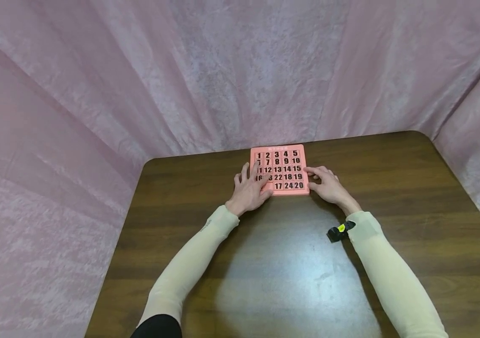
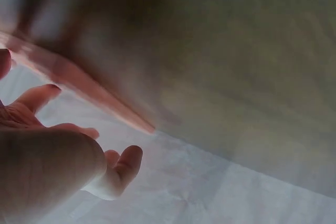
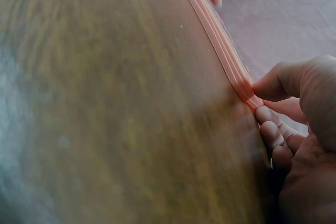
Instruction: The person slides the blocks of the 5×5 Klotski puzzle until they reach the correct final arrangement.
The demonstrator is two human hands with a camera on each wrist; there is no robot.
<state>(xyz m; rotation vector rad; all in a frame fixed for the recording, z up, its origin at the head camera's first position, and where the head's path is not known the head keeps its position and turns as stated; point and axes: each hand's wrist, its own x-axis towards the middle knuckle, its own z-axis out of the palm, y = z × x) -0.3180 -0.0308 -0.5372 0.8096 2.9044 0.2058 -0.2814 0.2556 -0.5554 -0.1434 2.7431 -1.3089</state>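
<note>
A pink number slide puzzle (image 1: 287, 169) with rows of black-numbered tiles lies flat near the table's far edge. Spread over its left side, my left hand (image 1: 249, 190) has its fingers extended onto the tiles, hiding some numbers at the lower left. The thumb reaches the puzzle's near edge. At the right edge, my right hand (image 1: 326, 186) holds the frame. In the right wrist view, that hand's thumb (image 3: 278, 82) presses the ridged pink side at a corner, with other fingers curled beside it. The left wrist view shows my left hand (image 2: 58, 145) beside the blurred pink edge.
The puzzle sits on a dark brown wooden table (image 1: 181, 197) with rounded far corners and a bright glare patch in front. Pink velvet curtains (image 1: 240, 75) hang close behind and around it. A black wrist camera (image 1: 336, 233) is strapped at my right sleeve.
</note>
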